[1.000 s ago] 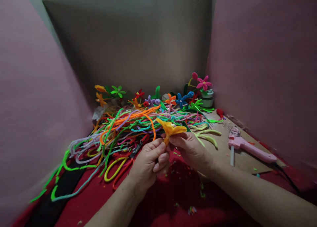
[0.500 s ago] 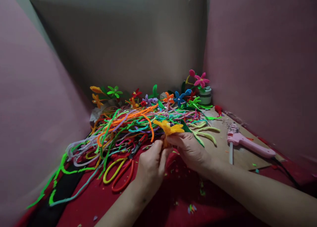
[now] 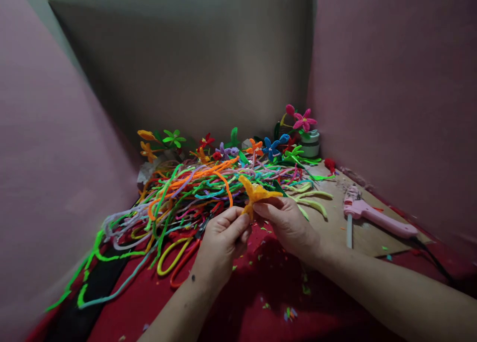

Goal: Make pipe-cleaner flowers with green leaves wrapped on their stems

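A yellow-orange pipe-cleaner flower [image 3: 257,193] is held up in front of the pile, its petals spread to both sides. My left hand [image 3: 225,237] pinches it low down at the left, thumb against the fingertips. From the right, my right hand [image 3: 288,225] grips it with thumb and fingers just under the petals. The fingers cover the flower's underside. Beside my left hand lie scissors [image 3: 173,257] with one yellow and one red handle loop, partly hidden by that hand.
A tangled heap of coloured pipe cleaners [image 3: 186,183] spreads behind the hands. Finished flowers [image 3: 272,147] stand along the back, near a small white pot [image 3: 310,144]. On a cardboard sheet [image 3: 331,232] at right rests a pink glue gun [image 3: 380,217]. Fluff scraps [image 3: 289,313] dot the red cloth.
The flower has tilted, its left petal now pointing upward. My left hand has shifted left and turned, its thumb and fingertips now showing in a pinch and covering more of the scissors.
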`<state>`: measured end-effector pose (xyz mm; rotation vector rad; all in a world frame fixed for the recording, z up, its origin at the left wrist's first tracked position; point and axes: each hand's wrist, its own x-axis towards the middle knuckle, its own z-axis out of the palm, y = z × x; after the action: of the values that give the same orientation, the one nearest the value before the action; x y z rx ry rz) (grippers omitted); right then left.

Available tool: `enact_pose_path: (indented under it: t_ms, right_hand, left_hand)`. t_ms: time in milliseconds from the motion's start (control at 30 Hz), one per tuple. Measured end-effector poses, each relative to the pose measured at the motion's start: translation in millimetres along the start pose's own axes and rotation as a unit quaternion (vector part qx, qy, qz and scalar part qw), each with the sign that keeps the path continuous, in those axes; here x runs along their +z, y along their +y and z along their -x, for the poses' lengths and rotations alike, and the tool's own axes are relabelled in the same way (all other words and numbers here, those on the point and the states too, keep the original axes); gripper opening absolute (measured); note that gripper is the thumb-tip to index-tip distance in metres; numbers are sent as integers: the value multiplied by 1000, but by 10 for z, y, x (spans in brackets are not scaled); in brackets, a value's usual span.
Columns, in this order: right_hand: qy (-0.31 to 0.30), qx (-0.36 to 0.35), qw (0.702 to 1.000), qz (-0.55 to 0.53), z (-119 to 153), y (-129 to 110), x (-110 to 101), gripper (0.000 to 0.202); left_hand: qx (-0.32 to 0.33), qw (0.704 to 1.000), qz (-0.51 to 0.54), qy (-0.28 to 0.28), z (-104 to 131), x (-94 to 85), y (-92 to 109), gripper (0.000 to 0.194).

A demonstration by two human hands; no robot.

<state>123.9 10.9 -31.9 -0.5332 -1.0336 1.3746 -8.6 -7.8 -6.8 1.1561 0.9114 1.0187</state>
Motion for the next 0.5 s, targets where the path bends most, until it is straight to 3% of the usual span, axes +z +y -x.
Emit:
enact_pose_path:
  t_ms: [200, 300, 367, 433, 500]
  right_hand:
    - [-27, 50, 996, -63, 54, -13, 22, 11]
    - [-56, 87, 990, -96, 68, -27, 27, 13]
    - [-39, 93, 990, -101, 59, -24, 18, 13]
    - [-10, 79, 993, -90, 42, -8, 2, 13]
    - [15, 68, 995, -71, 29, 13, -12, 14]
  left_hand:
    - [-75, 967, 205, -127, 15, -5, -77, 14]
    - [-95, 952, 234, -173, 23, -7, -75, 13]
    - [-95, 966, 187, -152, 23, -1, -60, 16]
    - [-56, 992, 77, -79, 25, 14, -51, 22]
    - [11, 998, -67, 3, 31, 34, -60, 23]
